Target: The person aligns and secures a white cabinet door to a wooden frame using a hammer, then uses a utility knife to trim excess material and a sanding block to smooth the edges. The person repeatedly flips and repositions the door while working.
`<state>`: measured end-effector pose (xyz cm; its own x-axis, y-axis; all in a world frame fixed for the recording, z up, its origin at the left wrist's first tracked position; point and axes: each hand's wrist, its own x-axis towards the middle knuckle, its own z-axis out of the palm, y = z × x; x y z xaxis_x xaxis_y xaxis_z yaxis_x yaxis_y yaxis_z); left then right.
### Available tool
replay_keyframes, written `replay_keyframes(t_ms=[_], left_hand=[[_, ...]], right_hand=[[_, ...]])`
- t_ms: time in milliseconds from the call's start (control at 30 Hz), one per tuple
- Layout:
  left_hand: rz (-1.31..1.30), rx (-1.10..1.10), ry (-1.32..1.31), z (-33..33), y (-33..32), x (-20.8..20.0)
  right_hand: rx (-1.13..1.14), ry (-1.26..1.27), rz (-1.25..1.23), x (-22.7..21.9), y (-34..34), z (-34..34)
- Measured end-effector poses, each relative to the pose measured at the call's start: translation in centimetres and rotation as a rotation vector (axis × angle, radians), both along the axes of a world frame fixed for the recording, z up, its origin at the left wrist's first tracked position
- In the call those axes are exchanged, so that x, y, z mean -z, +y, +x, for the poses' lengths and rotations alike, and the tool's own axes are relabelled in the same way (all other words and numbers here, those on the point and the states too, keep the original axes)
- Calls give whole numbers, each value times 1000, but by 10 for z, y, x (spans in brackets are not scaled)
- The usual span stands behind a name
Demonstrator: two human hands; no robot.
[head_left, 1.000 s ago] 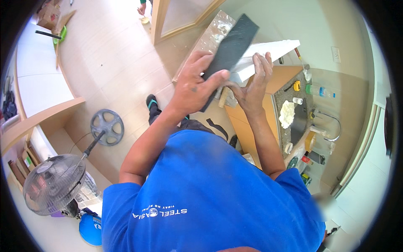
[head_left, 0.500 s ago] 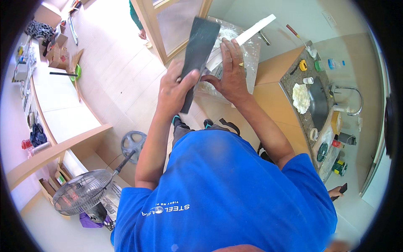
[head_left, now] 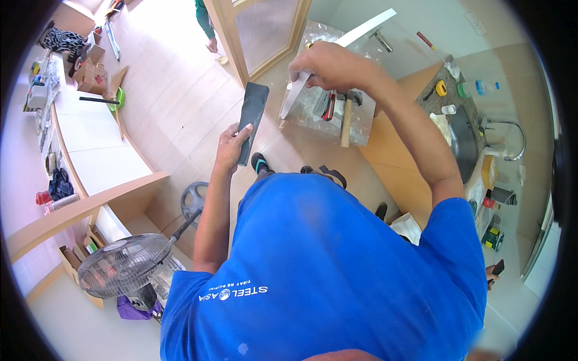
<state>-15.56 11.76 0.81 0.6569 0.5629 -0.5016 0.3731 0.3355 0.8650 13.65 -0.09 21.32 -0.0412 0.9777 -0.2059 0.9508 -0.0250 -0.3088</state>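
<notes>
My left hand grips the lower part of a dark grey, flat sandpaper-like strip, held upright with the thumb across its face. Up and to the right, my right hand is closed around a long white strip, which slants over a dusty work surface. The white strip's near end sticks out below the fingers. The two strips are apart. On the work surface beneath my right wrist lie a red utility knife and a hammer with a wooden handle.
A wooden-framed door stands beyond the work surface, with another person's green sleeve near it. To the right is a counter with a sink and faucet. A standing fan is at lower left. Another person's hand shows far right.
My left hand has drawn the dark strip left and down, away from the white strip. My right hand has shifted from lying along the white strip to gripping it, uncovering the knife and hammer.
</notes>
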Motion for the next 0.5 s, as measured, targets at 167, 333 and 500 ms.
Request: replay_keyframes(t_ms=[167,333,500], left_hand=[[-157,-4,137,-32,-1,45],[-135,1,244,-46,8,70],[-138,-117,199,-39,10,63]], right_hand=[[-24,87,-71,-15,4,1],[23,271,61,-2,1,17],[-62,-11,340,17,-7,56]])
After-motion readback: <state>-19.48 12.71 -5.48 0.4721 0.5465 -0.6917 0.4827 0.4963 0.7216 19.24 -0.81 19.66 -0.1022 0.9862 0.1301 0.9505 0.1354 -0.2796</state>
